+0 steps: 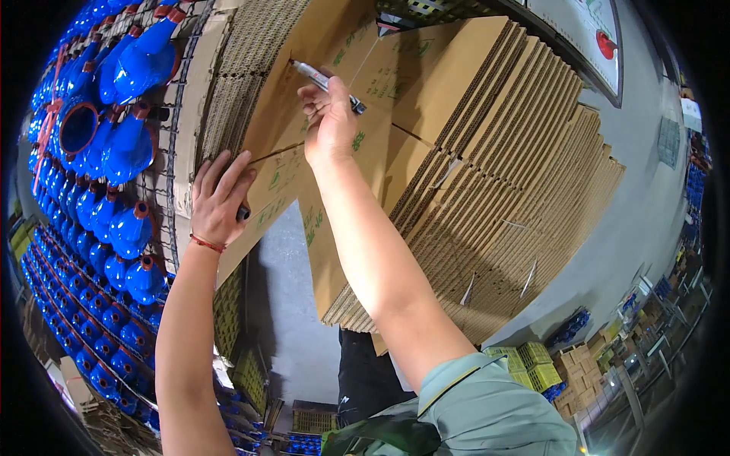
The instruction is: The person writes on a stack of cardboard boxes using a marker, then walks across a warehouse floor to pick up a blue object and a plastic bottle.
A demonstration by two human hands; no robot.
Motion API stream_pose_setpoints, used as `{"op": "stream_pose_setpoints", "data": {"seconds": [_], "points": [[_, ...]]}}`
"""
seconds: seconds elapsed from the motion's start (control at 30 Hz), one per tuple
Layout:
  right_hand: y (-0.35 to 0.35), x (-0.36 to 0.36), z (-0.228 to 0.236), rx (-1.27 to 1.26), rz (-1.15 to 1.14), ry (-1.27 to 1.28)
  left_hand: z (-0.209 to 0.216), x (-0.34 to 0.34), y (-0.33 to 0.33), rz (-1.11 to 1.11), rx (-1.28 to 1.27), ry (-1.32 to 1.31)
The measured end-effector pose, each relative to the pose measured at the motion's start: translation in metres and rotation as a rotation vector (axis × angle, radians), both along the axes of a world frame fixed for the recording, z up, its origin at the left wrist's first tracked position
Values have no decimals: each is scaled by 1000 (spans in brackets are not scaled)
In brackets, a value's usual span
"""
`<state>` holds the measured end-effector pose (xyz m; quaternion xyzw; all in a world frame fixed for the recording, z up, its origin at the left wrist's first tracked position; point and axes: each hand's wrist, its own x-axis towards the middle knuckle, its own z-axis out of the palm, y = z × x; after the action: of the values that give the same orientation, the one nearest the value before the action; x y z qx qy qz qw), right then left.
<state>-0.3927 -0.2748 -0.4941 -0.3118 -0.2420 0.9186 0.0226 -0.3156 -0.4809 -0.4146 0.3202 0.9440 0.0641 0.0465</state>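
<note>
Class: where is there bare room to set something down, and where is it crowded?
Bare grey floor shows between the left cardboard stack and right cardboard stack, and beyond the latter's right side. Crowded: far left, packed with blue bottles.

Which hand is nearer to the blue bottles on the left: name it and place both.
Left. The left hand lies on cardboard just right of the blue bottles; the right hand, holding a marker, is farther off to the right.
</note>
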Motion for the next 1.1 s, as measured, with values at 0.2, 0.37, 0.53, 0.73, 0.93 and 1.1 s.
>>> {"op": "stream_pose_setpoints", "data": {"seconds": [0.2, 0.37, 0.53, 0.73, 0.93, 1.1], "points": [[-1, -3, -7, -76, -85, 26, 1, -1, -1, -9, -21, 10], [5, 2, -2, 151, 86, -116, 2, 1, -2, 18, -7, -12], [-1, -30, 32, 393, -117, 214, 4, 1, -2, 12, -4, -5], [-16, -55, 14, 1431, 44, 212, 0, 1, 6, 86, 196, -4], [52, -8, 40, 1698, 186, 173, 5, 2, -5, 54, 209, -28], [117, 25, 59, 1634, -83, 156, 6, 1, -3, 29, 127, 12]]}}
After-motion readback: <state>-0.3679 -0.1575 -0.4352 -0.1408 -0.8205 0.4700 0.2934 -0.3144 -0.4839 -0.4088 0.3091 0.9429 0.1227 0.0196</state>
